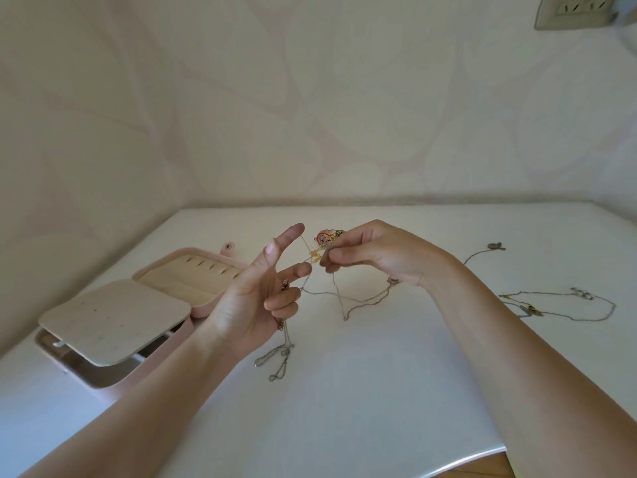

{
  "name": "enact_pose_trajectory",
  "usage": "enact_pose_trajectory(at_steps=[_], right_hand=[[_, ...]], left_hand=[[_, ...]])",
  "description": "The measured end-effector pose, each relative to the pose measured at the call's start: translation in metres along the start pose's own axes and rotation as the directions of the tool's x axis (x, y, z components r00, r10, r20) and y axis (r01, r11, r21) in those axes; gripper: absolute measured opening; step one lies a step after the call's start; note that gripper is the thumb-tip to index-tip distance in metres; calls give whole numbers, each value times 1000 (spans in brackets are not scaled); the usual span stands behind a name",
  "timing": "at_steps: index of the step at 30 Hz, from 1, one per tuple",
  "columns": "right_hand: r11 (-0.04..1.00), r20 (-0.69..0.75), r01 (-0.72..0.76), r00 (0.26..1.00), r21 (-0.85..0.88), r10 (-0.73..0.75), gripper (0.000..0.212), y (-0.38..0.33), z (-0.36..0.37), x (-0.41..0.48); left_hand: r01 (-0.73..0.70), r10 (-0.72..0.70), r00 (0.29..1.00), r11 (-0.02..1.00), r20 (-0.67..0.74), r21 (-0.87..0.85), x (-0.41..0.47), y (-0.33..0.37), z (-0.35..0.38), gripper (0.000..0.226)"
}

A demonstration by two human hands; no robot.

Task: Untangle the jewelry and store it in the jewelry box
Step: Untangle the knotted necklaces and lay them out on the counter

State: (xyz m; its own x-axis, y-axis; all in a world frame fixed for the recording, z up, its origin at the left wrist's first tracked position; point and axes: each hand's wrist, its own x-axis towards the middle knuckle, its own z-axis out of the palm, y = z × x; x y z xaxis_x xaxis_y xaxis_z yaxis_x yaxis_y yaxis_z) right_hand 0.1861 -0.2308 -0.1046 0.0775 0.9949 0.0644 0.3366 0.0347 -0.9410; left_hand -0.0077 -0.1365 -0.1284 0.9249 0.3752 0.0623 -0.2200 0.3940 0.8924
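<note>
– White tabletop [379,391] against a pale patterned wall [310,115]. Where is the jewelry?

– Held up off the table, between the two hands. The right hand [379,253] pinches the knot of jewelry [325,240], thumb and fingertips closed on it. Red and gold bits show just above the pinch.

– And the left hand [255,298]?

– Index and middle fingers are straight. Ring and little fingers are curled round a silver chain [284,353]. Below that curl the chain hangs straight down, and its end loops rest on the table, toward the person.

– Anything between the two grips?

– A thin strand slants from the left index tip down to the knot. Hanging loops [346,313] drop from the knot to the table, under the right hand's pinch.

– The jewelry box [179,284]?

– Open, outward of the left hand, its long axis running near-left to far-right. Loose necklaces [582,294] lie outward of the right wrist.
</note>
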Motion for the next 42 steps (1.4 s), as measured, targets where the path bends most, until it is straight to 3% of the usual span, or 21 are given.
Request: enact_pose_trajectory(at_steps=[6,10,14,18,21,24,27,29,34,39,42], right_hand=[[979,-29,-40,999,202,46,17,-6,-6,-4],[977,-157,9,987,214,26,21,-11,-15,-10],[942,-374,151,927,300,-29,22,-12,-32,-16],[931,-431,119,901,344,45,24,-6,-31,-10],[843,-515,194,850,501,111,25,-4,-44,-13],[798,-570,236,807,555,158,25,-1,-55,-18],[845,-561,189,814,500,150,24,0,-50,-15],[915,-581,132,804,382,127,22,0,-48,-15],[998,-697,-69,716,-13,40,21,-3,-47,-21],[942,-822,-265,569,-206,-20,17,-2,-60,-27],[739,-735,-585,652,-333,185,17,7,-71,-24]], left_hand=[[-10,11,1000,998,19,-70,-2,7,0,89],[-114,113,993,993,-46,-19,1,13,-9,91],[-212,206,969,977,-139,-35,0,22,-13,77],[-303,279,927,951,-252,-63,-2,27,-7,58],[-357,296,893,925,-340,-133,-7,36,-8,44],[-318,269,918,938,-290,-137,-11,43,-11,42],[-212,191,970,967,-151,-140,-12,39,-10,69],[-187,174,978,975,-115,-118,-12,36,-9,74],[-169,166,971,986,-172,-4,-10,33,-10,79],[-163,162,965,987,-208,15,-5,29,-12,64],[-102,105,984,994,-145,29,-4,25,-12,78]])
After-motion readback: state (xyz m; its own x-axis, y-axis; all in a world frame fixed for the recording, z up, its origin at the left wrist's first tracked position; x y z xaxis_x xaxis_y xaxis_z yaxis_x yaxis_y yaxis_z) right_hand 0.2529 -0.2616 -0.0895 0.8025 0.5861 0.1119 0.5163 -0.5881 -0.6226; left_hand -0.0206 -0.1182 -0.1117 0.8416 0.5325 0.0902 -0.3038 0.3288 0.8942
